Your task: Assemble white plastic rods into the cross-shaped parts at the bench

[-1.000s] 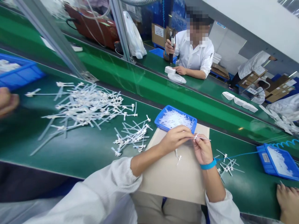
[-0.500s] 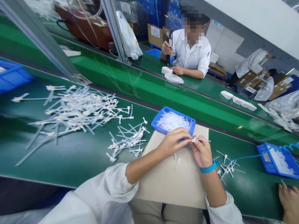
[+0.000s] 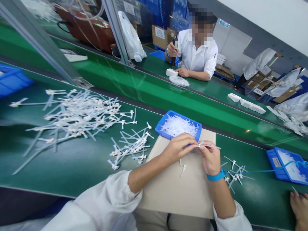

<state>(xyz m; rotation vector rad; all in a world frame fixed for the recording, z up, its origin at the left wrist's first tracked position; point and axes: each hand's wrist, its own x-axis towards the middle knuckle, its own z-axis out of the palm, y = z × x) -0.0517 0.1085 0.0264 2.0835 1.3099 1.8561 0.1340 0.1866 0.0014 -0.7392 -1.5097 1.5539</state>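
Observation:
My left hand [image 3: 180, 147] pinches one end of a small white tube fitting [image 3: 199, 145] between thumb and fingertips. My right hand [image 3: 211, 159], with a blue strap round its wrist, closes on the same fitting from the other side. A thin pale tube [image 3: 215, 147] sticks out to the right past my right fingers. Under my hands lies a beige board [image 3: 175, 192], and a loose white tube piece [image 3: 183, 171] rests on it. Just behind my left hand, a blue tray [image 3: 157, 127] holds many short translucent tubes.
A big pile of tube fittings [image 3: 79, 115] covers the green bench at left, with a smaller pile [image 3: 132, 146] nearer. More fittings [image 3: 237, 173] lie right of the board. At far right are another blue tray [image 3: 276, 160] and another person's hand [image 3: 299, 205]. Opposite sits a co-worker [image 3: 198, 54].
My right hand has shifted very slightly right and the pale tube reaches a little further out. My left hand stays nearly still. In the right background, a person has changed posture.

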